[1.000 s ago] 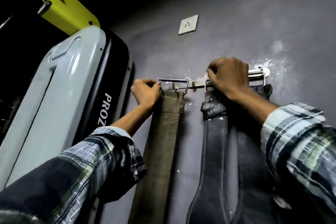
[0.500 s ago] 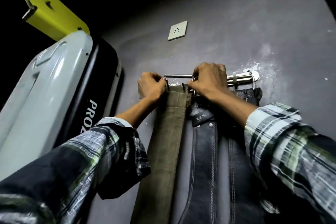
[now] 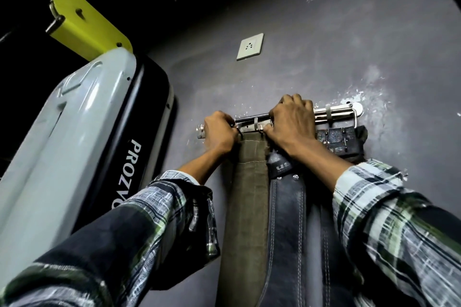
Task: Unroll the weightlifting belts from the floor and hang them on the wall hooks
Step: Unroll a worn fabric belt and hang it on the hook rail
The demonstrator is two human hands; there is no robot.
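An olive-green belt (image 3: 247, 207) hangs down the grey wall from a chrome hook rail (image 3: 334, 109). My left hand (image 3: 219, 134) grips the left end of its metal buckle, and my right hand (image 3: 293, 122) grips the right end, both pressed against the rail. To the right hang two dark leather belts: one (image 3: 289, 219) beside the olive belt, another (image 3: 341, 139) further right, partly hidden by my right forearm. The buckle's seat on a hook is hidden by my fingers.
A large grey and black machine housing (image 3: 74, 147) with a yellow bracket (image 3: 87, 25) stands close on the left. A white wall socket (image 3: 250, 46) sits above the rail. Bare grey wall lies to the right of the rail.
Both hands have carried the olive belt's buckle onto the rail. My right hand slid left from the dark belt's hook to the buckle's right end. The view has shifted closer.
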